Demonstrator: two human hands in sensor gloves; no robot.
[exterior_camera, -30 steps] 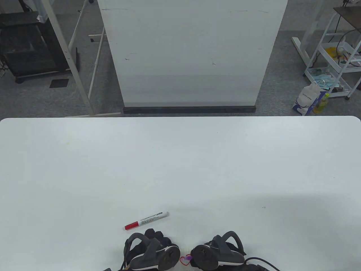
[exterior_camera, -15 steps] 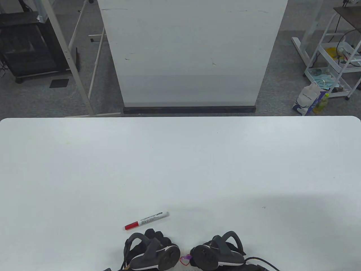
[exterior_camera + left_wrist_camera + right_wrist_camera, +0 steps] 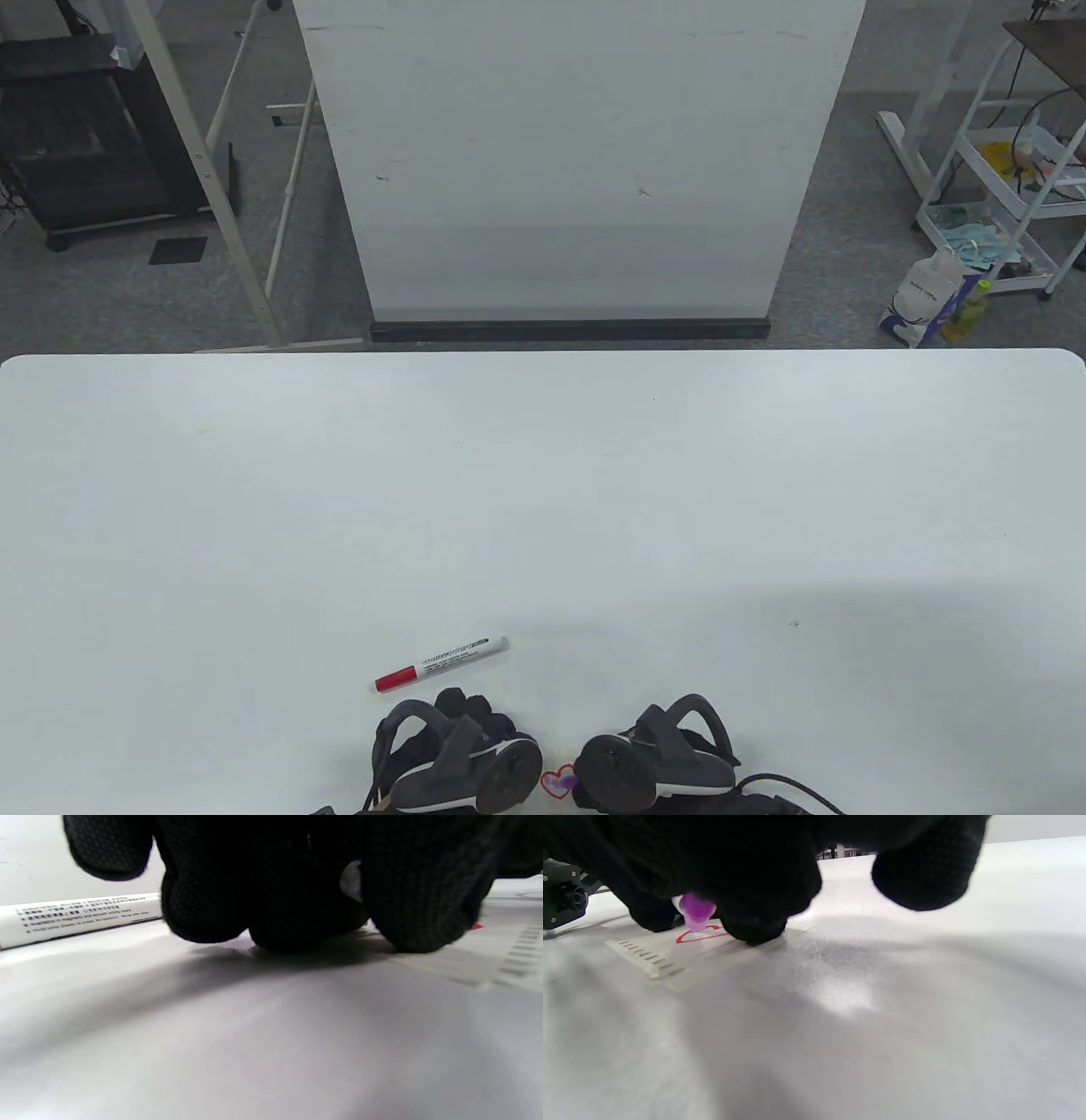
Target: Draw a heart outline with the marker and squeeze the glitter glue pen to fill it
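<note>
Down at the near edge of the table view, the left hand (image 3: 458, 755) and the right hand (image 3: 653, 755) are sitting close together on the white table (image 3: 543, 492), with a small red heart outline (image 3: 558, 781) showing between them, partly filled with purple. The marker (image 3: 441, 664), with its red cap, is lying just beyond the left hand, apart from it.

In the left wrist view, the left hand's gloved fingers (image 3: 288, 891) are curling down with their tips resting on a sheet of paper (image 3: 488, 963); whether they are gripping anything, I cannot tell. The marker's white barrel (image 3: 80, 916) is lying behind them, untouched.

In the right wrist view, the right hand's fingers (image 3: 755, 887) are closing around a glitter glue pen (image 3: 695, 911), whose purple nozzle is pointing down at the paper (image 3: 712, 955), right at the red heart line (image 3: 700, 935). The little finger (image 3: 925, 874) is hanging clear of the table.
</note>
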